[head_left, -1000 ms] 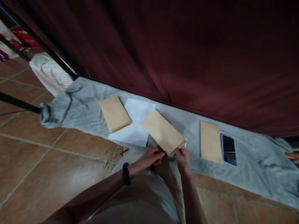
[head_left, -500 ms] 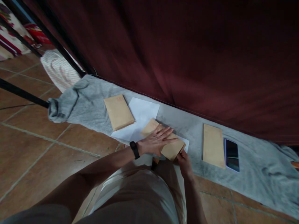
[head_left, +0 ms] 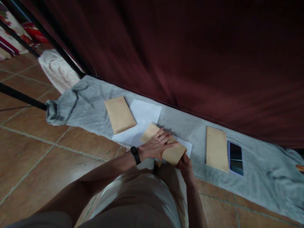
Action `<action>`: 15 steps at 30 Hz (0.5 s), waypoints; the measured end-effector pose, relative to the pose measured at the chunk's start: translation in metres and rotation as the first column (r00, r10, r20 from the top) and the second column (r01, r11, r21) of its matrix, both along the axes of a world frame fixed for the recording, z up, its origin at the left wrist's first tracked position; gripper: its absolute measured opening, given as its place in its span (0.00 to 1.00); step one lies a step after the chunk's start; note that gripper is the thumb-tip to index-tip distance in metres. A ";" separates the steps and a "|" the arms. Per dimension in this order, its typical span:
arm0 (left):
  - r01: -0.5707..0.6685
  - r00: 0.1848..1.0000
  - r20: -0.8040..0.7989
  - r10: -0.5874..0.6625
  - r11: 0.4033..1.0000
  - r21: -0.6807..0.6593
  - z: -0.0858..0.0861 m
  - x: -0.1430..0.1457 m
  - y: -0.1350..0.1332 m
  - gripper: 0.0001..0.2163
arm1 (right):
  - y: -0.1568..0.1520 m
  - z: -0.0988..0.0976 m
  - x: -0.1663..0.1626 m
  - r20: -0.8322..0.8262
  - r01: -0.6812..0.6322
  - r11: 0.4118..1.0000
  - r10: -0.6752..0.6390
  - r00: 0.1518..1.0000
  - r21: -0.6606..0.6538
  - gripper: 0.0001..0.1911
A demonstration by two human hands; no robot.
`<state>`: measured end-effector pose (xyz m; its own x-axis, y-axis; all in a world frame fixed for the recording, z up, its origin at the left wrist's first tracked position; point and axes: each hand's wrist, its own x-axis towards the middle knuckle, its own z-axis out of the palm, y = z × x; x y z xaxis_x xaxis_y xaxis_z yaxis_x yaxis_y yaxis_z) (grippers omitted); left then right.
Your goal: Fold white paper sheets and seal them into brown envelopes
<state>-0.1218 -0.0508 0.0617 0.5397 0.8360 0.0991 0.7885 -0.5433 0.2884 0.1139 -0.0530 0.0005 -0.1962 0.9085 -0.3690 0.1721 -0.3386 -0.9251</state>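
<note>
A brown paper envelope (head_left: 174, 154) lies slantwise in front of me, over white paper (head_left: 148, 111). My left hand (head_left: 158, 145), a black band on its wrist, rests flat across the envelope's middle with fingers spread. At the envelope's lower right end, my right hand (head_left: 185, 163) has its fingers closed on the edge; the fingertips are partly hidden beneath it. To the left, a stack of brown envelopes (head_left: 120, 114) overlaps the white paper. Farther right lies another pile of brown envelopes (head_left: 217, 148).
A phone (head_left: 236, 158) lies beside the right-hand envelopes. Grey cloth (head_left: 261, 180) covers the narrow surface under everything. Behind it hangs a dark red curtain (head_left: 190, 63). Black metal bars (head_left: 23, 96) stand at the left, near a striped cloth (head_left: 59, 69), above the tiled floor (head_left: 42, 158).
Both hands and the envelope have shifted very slightly left in view. The right hand sits a little lower at the envelope's end. The other envelopes and the phone stay put.
</note>
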 end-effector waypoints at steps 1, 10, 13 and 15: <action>-0.010 1.000 -0.006 0.010 1.000 0.007 0.001 0.001 -0.001 0.51 | -0.001 0.000 0.000 -0.009 0.006 1.000 -0.006 1.000 0.002 0.31; -0.024 0.995 -0.090 0.031 0.997 0.073 0.011 0.008 -0.011 0.46 | -0.005 0.000 0.006 0.101 0.028 0.993 -0.039 0.994 0.114 0.27; 0.006 0.993 -0.116 0.006 0.994 0.105 0.016 0.010 -0.014 0.48 | -0.009 0.004 0.010 0.235 0.089 0.966 -0.148 0.961 0.244 0.19; 0.022 0.992 -0.126 -0.007 0.992 0.124 0.019 0.012 -0.015 0.49 | -0.012 0.009 0.015 0.241 0.147 0.932 -0.234 0.942 0.332 0.18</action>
<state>-0.1095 -0.0658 0.0804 0.5664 0.8133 0.1334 0.8058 -0.5805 0.1174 0.1294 -0.0651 0.0093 0.0600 0.9948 -0.0827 0.3918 -0.0997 -0.9146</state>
